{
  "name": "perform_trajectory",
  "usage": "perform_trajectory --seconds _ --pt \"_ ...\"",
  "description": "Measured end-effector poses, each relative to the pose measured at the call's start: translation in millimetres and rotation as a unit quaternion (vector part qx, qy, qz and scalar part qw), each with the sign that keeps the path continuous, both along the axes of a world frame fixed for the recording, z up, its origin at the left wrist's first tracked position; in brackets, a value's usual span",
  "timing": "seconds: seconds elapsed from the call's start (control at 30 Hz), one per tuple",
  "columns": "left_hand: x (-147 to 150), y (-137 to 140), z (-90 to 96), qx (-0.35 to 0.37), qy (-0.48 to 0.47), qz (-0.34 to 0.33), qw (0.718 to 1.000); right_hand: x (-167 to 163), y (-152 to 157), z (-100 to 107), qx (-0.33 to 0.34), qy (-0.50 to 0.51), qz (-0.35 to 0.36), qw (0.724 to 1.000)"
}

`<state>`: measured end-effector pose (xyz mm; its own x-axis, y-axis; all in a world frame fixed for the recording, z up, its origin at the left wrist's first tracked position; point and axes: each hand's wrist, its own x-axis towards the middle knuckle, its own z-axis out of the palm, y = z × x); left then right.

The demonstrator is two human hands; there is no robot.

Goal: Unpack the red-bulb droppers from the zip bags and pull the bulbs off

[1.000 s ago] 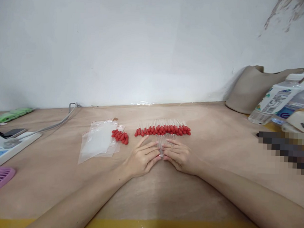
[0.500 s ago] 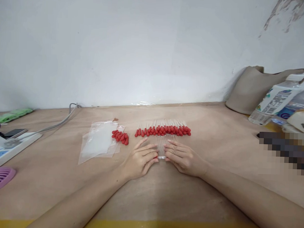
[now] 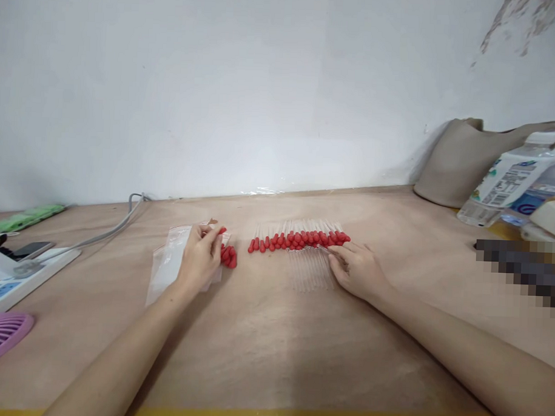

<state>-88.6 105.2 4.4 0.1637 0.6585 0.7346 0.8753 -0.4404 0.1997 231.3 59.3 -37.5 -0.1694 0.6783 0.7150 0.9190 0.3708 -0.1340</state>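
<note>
The left hand (image 3: 200, 257) has thumb and fingers pinched together on a red bulb (image 3: 222, 230), just above a small pile of red bulbs (image 3: 229, 256) beside clear plastic bags (image 3: 172, 247). Between the hands, nearer the far edge of the table (image 3: 254, 347) than the near one, a row of red-capped tubes (image 3: 299, 239) lies with caps toward the near edge. Bare clear tubes (image 3: 309, 273) lie side by side right below it. The right hand (image 3: 360, 268) rests its bent fingers at their right end; whether it grips one, I cannot tell.
</note>
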Motion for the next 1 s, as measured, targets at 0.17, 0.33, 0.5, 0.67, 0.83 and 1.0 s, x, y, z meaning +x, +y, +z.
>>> perform_trajectory --seconds 0.17,0.33,0.5,0.67,0.83,1.0 --pt "-19.9 13.9 0.0 -0.043 0.003 0.055 0.998 -2.1 -2.2 3.6 -0.065 0.004 -0.043 0.997" --pt "-23.7 16.5 -8.4 -0.083 0.030 0.070 0.994 -1.3 -2.0 3.8 -0.085 -0.005 -0.068 0.994" --pt "-31.3 16.6 -10.5 -0.161 0.010 0.092 0.983 -0.7 -1.5 3.6 -0.078 -0.007 -0.078 0.994" --pt "-36.8 15.3 -11.0 -0.188 -0.010 0.097 0.977 -1.9 -2.2 4.4 -0.084 -0.006 -0.080 0.993" --pt "-35.3 13.7 -12.1 -0.182 -0.025 0.092 0.979 -4.9 -3.6 0.7 -0.077 -0.011 -0.075 0.994" --pt "-34.3 13.1 -11.1 -0.170 -0.028 0.091 0.981 -8.9 -6.7 -0.7 -0.098 -0.007 -0.066 0.993"
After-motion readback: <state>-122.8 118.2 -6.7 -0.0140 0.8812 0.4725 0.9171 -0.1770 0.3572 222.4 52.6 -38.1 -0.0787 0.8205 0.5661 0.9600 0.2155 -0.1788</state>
